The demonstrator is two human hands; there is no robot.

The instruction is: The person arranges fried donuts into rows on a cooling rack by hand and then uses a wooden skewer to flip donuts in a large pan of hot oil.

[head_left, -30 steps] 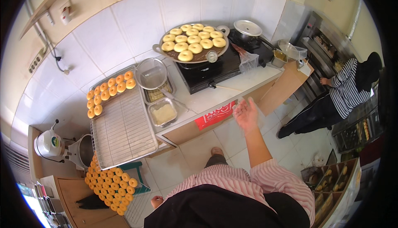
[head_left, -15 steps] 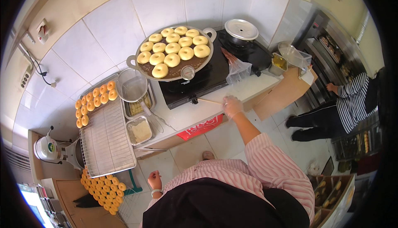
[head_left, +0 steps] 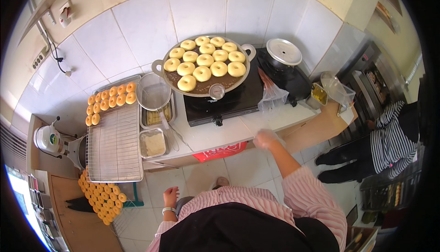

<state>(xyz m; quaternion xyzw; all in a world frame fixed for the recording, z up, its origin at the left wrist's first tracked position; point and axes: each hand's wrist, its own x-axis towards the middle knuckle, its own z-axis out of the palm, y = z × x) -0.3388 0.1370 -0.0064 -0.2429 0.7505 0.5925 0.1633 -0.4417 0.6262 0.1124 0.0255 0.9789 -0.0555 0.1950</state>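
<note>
My right hand [head_left: 268, 139], in a clear plastic glove, is closed in front of the counter edge, right of the red cloth. It is smeared by motion; the thin wooden stick [head_left: 248, 128] in it shows only faintly, pointing toward the stove. My left hand [head_left: 171, 197] hangs low with loosely bent fingers and nothing visible in it. A wide two-handled pan [head_left: 208, 87] of oil sits on the black stove [head_left: 247, 107]. Several pale dough rings [head_left: 201, 73] float in it. A round dial thermometer [head_left: 217, 91] is at its near rim.
Browned doughnuts [head_left: 121, 99] lie on a wire rack [head_left: 114, 146] at left, beside a strainer [head_left: 153, 91] and a tray of pale powder [head_left: 153, 143]. More doughnuts [head_left: 105, 197] are below. A lidded pot [head_left: 284, 52] stands right; a person in stripes [head_left: 389, 146] stands far right.
My right hand has moved down and to the right, drawing the stick away from the stove knob. The left hand stays low. The whole view has shifted; the dough rings remain in the pan.
</note>
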